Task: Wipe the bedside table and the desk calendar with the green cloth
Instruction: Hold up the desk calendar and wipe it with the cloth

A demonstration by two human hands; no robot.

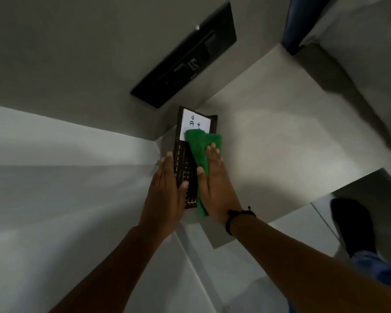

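Note:
A dark brown desk calendar (185, 163) with a white card on its upper part stands on the pale bedside table (280, 141), near the table's left corner. My left hand (167, 190) grips the calendar's left edge, thumb across its face. My right hand (215, 184) presses the green cloth (201, 147) flat against the calendar's right side. The cloth covers the card's lower corner and hangs down past the calendar's bottom edge. A black band circles my right wrist.
A black wall panel (185, 57) with switches sits above the calendar. White bedding (54, 199) lies to the left. A blue edge (291, 26) stands at the top right. My foot (352, 224) is on the floor at the lower right.

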